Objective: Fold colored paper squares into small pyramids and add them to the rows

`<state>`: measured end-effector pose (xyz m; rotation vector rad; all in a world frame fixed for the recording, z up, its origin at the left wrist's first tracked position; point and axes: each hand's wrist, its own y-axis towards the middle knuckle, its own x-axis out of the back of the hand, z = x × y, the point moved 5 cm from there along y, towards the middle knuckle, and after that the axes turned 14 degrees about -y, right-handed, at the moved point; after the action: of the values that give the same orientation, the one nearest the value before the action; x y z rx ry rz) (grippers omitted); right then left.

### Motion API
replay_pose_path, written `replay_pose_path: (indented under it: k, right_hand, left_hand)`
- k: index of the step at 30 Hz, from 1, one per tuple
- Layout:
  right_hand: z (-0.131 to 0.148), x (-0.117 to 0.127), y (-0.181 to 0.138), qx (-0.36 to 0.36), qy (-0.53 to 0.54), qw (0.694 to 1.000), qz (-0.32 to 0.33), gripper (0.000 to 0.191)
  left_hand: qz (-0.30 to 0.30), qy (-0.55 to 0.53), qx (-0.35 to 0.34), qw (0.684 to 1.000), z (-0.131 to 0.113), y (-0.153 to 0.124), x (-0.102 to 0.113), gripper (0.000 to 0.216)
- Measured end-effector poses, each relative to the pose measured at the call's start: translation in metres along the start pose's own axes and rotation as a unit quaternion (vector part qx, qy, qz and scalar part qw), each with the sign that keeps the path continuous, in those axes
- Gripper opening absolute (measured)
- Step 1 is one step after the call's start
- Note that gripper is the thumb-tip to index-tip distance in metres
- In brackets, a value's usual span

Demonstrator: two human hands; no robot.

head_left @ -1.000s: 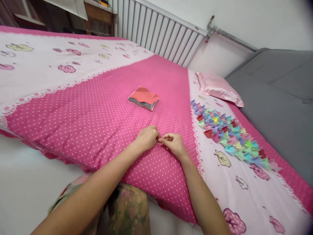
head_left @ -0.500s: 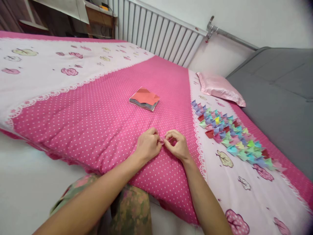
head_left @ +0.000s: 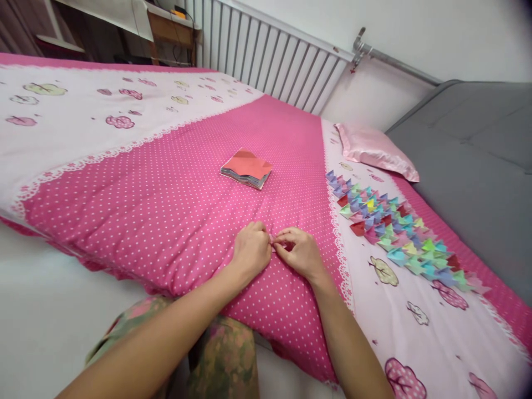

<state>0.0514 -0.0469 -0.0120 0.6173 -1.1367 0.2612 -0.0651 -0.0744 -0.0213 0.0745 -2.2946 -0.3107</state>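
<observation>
Between my two hands is a small folded piece of pink paper (head_left: 272,239), mostly hidden by the fingers. My left hand (head_left: 252,246) is closed on its left side, with the back of the hand toward me. Thumb and forefinger of my right hand (head_left: 300,252) pinch its right side. Both hands are low over the pink dotted bedspread (head_left: 174,205). Beyond them lies a stack of square paper sheets (head_left: 248,167), red on top. To the right, many small folded paper boats (head_left: 394,230) in mixed colours stand in close rows.
A pink satin pillow (head_left: 376,151) lies near the grey headboard (head_left: 465,144). Behind the bed are a white radiator (head_left: 270,52) and a pipe (head_left: 399,64). A wooden desk (head_left: 170,30) stands at the back left. My knees are against the bed's near edge.
Both hands have drawn slightly closer around the pink paper, and the left has turned a little, covering more of it. The sheet stack and paper boats have not moved on the bed.
</observation>
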Motion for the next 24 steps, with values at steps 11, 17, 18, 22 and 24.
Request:
replay_pose_path:
  k: [11,17,18,22,24]
  right_hand:
    - [0.0077,0.0002,-0.0055,0.037,-0.055,0.998,-0.004,0.013]
    - [0.0065,-0.0031,-0.0028,0.02,-0.049,0.998,-0.014,0.01]
    - [0.0067,-0.0029,-0.0027,0.02,-0.054,0.998,-0.019,0.01]
    - [0.0068,-0.001,-0.0033,0.024,-0.078,0.995,-0.051,0.011]
    - [0.0058,0.0004,-0.0035,0.021,-0.071,0.995,-0.072,0.011]
  left_hand:
    - [-0.004,-0.032,-0.004,0.999,0.0035,0.0004,0.0,0.019]
    - [-0.002,-0.06,-0.016,0.998,0.0022,0.0006,-0.0016,0.02]
    - [0.001,-0.07,-0.016,0.997,0.0023,0.0005,-0.0018,0.021]
    - [-0.005,-0.108,-0.023,0.994,0.0013,0.0001,0.0,0.02]
    - [-0.029,-0.147,-0.025,0.988,0.0008,0.001,0.0024,0.027]
